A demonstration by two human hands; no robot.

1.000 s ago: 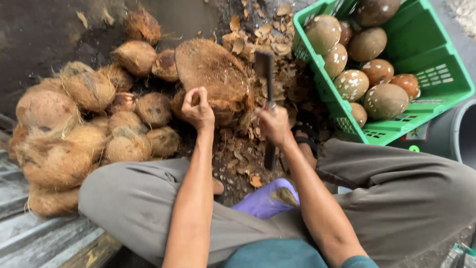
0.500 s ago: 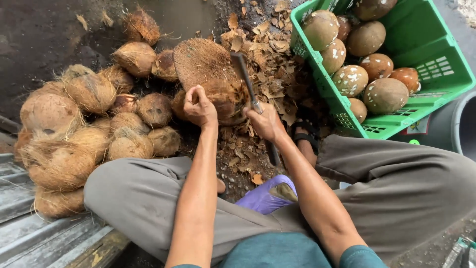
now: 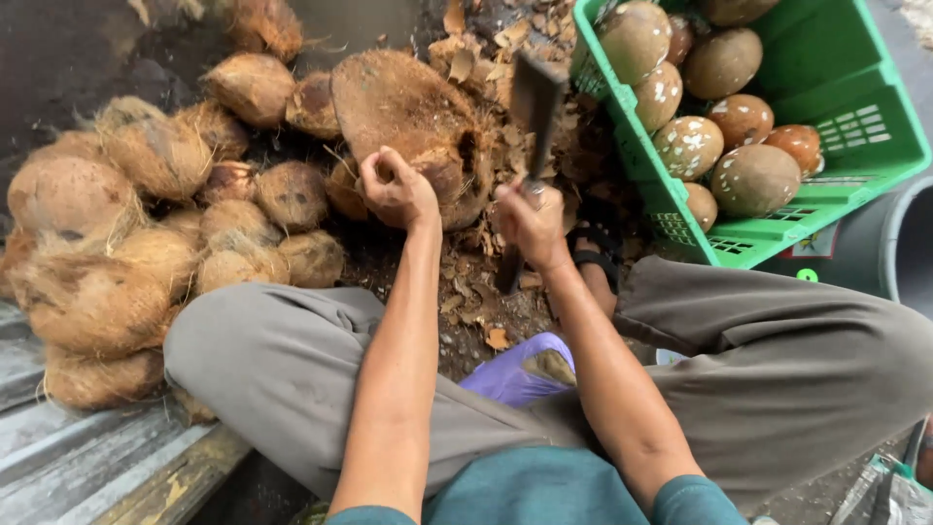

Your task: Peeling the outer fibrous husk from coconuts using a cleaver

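Note:
My left hand (image 3: pixel 397 190) grips the near edge of a large husked coconut (image 3: pixel 408 122) lying on the ground in front of me. My right hand (image 3: pixel 530 224) is closed around the handle of a dark cleaver (image 3: pixel 535 97), whose blade is raised just right of the coconut, over the husk chips. The handle's end pokes out below my fist. My grey-trousered knees spread to both sides.
A pile of fibrous brown coconuts (image 3: pixel 146 224) lies to the left. A green plastic crate (image 3: pixel 855 126) at the upper right holds several peeled coconuts (image 3: pixel 753 180). Husk chips (image 3: pixel 476 292) litter the ground. A purple sandal (image 3: pixel 510 374) sits between my legs. Grey planks (image 3: pixel 78 467) lie at lower left.
The cleaver swung down onto the coconut's right side half a second ago and now stands lifted again. My left hand has stayed on the coconut.

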